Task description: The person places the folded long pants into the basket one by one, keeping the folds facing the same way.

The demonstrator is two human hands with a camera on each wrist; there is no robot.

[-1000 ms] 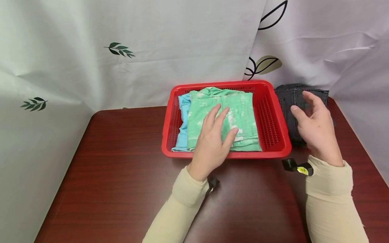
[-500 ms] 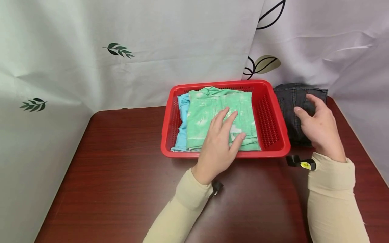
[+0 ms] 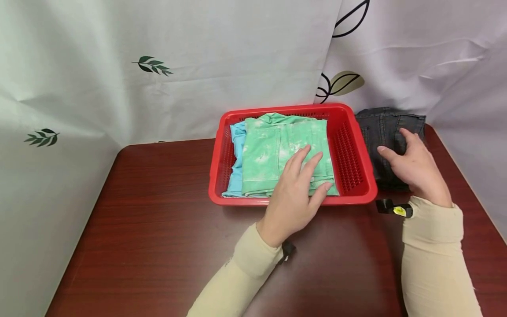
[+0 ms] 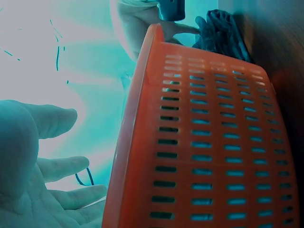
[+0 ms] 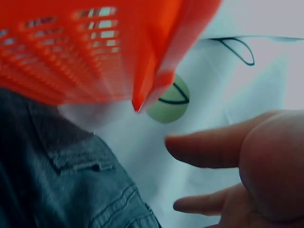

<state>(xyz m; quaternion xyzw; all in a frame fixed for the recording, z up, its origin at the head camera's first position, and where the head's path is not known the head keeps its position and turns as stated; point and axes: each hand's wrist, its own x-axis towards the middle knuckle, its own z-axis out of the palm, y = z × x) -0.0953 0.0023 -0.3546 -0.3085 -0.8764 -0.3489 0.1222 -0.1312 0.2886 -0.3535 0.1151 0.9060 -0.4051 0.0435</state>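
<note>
In the head view a red plastic basket (image 3: pixel 293 201) holds folded green tie-dye denim clothing (image 3: pixel 263 149) lying on light blue folded cloth (image 3: pixel 236 178). My left hand (image 3: pixel 293 198) hangs over the basket's front rim with its fingers spread and nothing in them. The left wrist view shows this hand (image 4: pixel 52 171) above the rim, apart from it. Right of the basket lies folded dark denim clothing (image 3: pixel 382 132), with a pocket (image 5: pixel 83 156) visible in the right wrist view. My right hand (image 3: pixel 420 167) hovers above that denim, thumb and fingers parted, holding nothing.
A brown wood-grain table (image 3: pixel 150 211) carries the basket and the dark denim. White fabric with leaf prints (image 3: pixel 222 57) rises behind and at both sides. The basket's right wall (image 3: pixel 348 158) stands close beside the dark denim.
My left hand has drifted right and toward me over the green clothing. The right hand has shifted slightly right and lower over the dark denim. The basket and clothing stay in place.
</note>
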